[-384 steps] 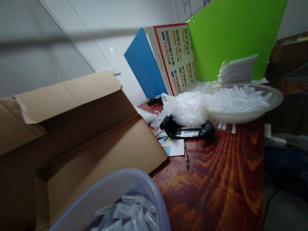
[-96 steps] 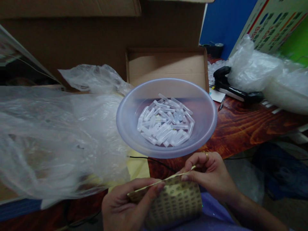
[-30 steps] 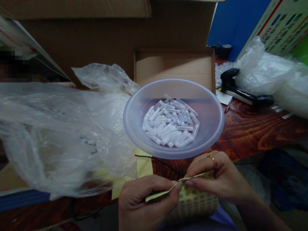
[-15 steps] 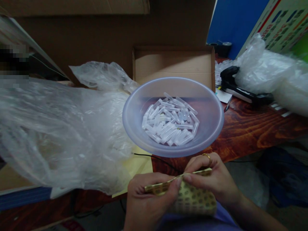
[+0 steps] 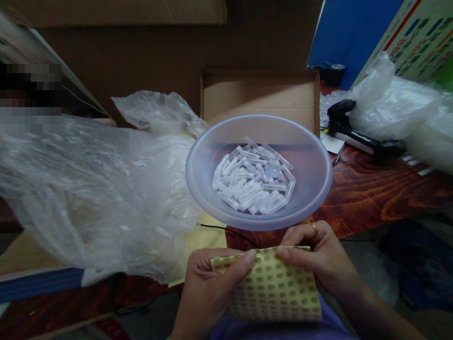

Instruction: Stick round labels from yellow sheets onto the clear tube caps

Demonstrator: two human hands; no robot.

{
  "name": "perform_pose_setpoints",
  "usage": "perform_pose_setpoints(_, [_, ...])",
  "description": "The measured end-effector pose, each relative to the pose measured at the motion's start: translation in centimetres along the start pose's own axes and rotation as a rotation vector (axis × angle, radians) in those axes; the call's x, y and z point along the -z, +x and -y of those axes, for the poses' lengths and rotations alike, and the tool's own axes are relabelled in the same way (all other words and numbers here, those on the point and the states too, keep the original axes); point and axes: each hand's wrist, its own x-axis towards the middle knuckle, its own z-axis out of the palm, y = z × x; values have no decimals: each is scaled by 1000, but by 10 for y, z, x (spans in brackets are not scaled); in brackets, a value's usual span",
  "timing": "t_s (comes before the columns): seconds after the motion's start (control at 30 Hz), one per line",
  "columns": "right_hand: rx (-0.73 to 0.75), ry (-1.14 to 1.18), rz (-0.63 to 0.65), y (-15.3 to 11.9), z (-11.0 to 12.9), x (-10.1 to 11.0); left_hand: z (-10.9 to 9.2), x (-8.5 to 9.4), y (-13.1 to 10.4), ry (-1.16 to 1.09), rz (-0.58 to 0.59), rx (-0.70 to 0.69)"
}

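Observation:
A yellow sheet [image 5: 279,288] printed with rows of small dark marks hangs between my two hands, in front of the bowl. My left hand [image 5: 215,283] pinches its upper left edge, thumb on the near face. The upper right edge is pinched by my right hand [image 5: 318,255], which wears a gold ring. Fingers behind the sheet are hidden. Just beyond the hands, a translucent bluish bowl [image 5: 311,189] holds many small clear tubes with whitish ends [image 5: 253,193].
Clear plastic bags [image 5: 116,189] cover the left side. An open cardboard box [image 5: 255,94] stands behind the bowl. At the right lie a black stapler-like tool [image 5: 361,137], a pen and another plastic bag [image 5: 399,104] on the wooden table [image 5: 368,189].
The sheet's printed face has opened out and now faces me more fully, its top edge flatter. My hands are slightly farther apart. The whole view has shifted a little.

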Motion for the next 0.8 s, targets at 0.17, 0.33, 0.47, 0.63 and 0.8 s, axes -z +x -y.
perform_pose_setpoints(0.17, [40,4,-13,1,2,3,-1,9,3,-32,23,11])
perform_pose_setpoints(0.33, [74,14,-22,1,2,7,2,17,7,-36,120,7])
perform_pose_setpoints(0.47, [95,2,-33,0,3,9,-1,13,5,-96,18,15])
perform_pose_setpoints(0.63, [89,-7,-4,-1,3,9,-5,7,1,-128,13,53])
perform_pose_setpoints(0.8, [68,-47,5,-3,3,11,-3,10,3,-191,13,61])
